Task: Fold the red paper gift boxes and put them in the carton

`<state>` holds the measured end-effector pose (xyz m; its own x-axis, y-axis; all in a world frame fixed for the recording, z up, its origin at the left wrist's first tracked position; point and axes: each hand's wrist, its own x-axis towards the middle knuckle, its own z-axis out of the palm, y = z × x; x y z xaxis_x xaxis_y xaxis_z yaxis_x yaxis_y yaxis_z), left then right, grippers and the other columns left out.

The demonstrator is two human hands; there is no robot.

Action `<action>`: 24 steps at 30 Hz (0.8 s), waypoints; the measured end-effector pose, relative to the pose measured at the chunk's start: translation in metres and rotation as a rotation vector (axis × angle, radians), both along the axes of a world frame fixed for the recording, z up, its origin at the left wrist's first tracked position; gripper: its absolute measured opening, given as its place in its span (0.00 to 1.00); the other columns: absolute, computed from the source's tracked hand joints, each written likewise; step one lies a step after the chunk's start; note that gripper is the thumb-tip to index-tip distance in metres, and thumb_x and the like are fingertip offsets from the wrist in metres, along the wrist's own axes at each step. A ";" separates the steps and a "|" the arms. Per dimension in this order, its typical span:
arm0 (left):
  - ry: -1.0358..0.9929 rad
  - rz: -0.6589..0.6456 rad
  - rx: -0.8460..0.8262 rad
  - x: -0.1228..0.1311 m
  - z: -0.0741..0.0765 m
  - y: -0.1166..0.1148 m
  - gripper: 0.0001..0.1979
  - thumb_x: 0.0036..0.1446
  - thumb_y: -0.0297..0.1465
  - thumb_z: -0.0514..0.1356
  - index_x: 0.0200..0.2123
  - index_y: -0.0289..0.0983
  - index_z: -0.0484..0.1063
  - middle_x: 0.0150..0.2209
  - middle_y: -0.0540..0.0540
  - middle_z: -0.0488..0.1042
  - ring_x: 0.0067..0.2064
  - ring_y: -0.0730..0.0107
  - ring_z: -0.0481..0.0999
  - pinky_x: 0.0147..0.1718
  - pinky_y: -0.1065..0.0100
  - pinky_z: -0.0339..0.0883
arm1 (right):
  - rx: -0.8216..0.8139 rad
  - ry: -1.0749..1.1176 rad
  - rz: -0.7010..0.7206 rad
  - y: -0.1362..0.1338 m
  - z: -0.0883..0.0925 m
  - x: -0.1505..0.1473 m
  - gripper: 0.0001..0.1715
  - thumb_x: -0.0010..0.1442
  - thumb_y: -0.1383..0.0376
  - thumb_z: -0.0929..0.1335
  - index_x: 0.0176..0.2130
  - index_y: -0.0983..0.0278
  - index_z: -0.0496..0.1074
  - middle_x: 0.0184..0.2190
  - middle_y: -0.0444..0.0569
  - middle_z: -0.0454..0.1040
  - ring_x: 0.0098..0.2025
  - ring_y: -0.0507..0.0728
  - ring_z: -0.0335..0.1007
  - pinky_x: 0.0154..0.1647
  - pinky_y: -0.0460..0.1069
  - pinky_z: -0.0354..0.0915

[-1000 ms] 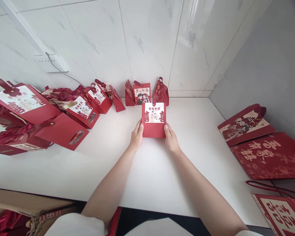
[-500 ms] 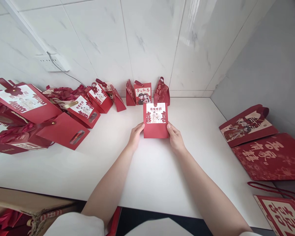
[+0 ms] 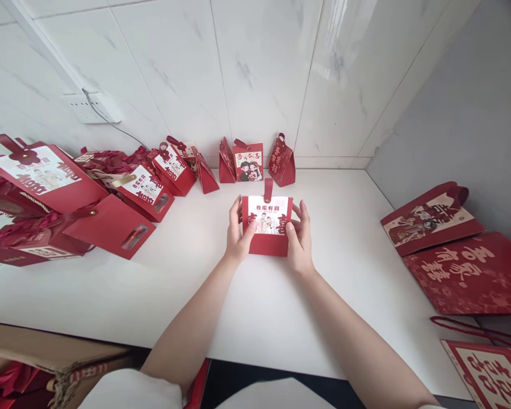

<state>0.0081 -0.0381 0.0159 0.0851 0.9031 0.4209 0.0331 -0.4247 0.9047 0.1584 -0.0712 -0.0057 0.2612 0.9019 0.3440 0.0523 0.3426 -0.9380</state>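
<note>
A small red gift box (image 3: 267, 241) with a white cartoon label and a red tab on top sits at the middle of the white counter (image 3: 259, 307). My left hand (image 3: 237, 232) grips its left side, thumb on the label. My right hand (image 3: 298, 236) grips its right side in the same way. Both hands are closed on the box, which looks lower and wider than a flat sheet.
Three small folded red boxes (image 3: 247, 162) stand by the tiled back wall. Several larger red gift boxes (image 3: 111, 224) are piled on the left. Flat red bags (image 3: 464, 272) lie on the right. A cardboard carton (image 3: 46, 355) sits below the counter's left edge.
The box came nearer to me and its top folded down, so a red tab now sticks up. Both hands slid up from its lower corners to its sides.
</note>
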 end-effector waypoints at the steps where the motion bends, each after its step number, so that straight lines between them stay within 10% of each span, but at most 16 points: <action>1: 0.024 -0.034 0.022 0.001 0.003 -0.004 0.36 0.61 0.43 0.55 0.67 0.46 0.42 0.66 0.42 0.54 0.65 0.57 0.59 0.61 0.59 0.57 | 0.006 -0.032 -0.015 -0.003 0.002 -0.001 0.36 0.66 0.48 0.58 0.68 0.50 0.41 0.67 0.48 0.48 0.59 0.60 0.61 0.58 0.57 0.62; 8: 0.145 -0.101 0.157 0.009 0.001 -0.013 0.42 0.61 0.44 0.54 0.68 0.47 0.29 0.69 0.42 0.42 0.68 0.53 0.50 0.63 0.53 0.51 | 0.039 -0.124 -0.037 -0.010 0.009 -0.004 0.35 0.68 0.51 0.56 0.68 0.50 0.36 0.68 0.44 0.43 0.69 0.60 0.40 0.67 0.60 0.49; 24: 0.119 -0.111 0.115 0.010 -0.006 -0.012 0.46 0.55 0.52 0.55 0.68 0.47 0.32 0.70 0.44 0.36 0.70 0.53 0.42 0.65 0.54 0.49 | 0.076 -0.152 -0.025 -0.013 0.020 -0.002 0.38 0.66 0.52 0.59 0.68 0.52 0.39 0.69 0.45 0.41 0.69 0.61 0.41 0.67 0.59 0.50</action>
